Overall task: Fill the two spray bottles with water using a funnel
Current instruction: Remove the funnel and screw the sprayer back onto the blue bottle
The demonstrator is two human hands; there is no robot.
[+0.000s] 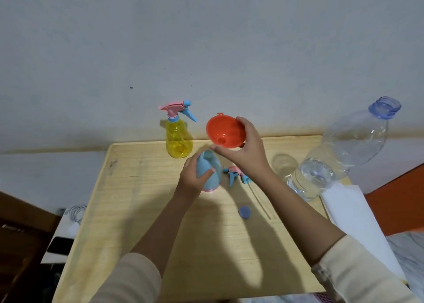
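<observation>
My left hand [191, 178] grips a blue spray bottle [210, 173] that stands upright on the wooden table [146, 211] with its neck open. My right hand [245, 152] holds an orange funnel [223, 130] by its rim, just above and to the right of the blue bottle's mouth. The funnel's spout points down toward the neck. A pink and blue spray head [236, 176] lies on the table right of the blue bottle. A yellow spray bottle [179, 139] with its spray head on stands at the table's far edge.
A large clear water bottle [339, 155], open at the top and partly filled, stands at the right of the table. Its blue cap [244, 211] lies in the table's middle. White paper [358, 220] lies at the right edge. The wall is close behind.
</observation>
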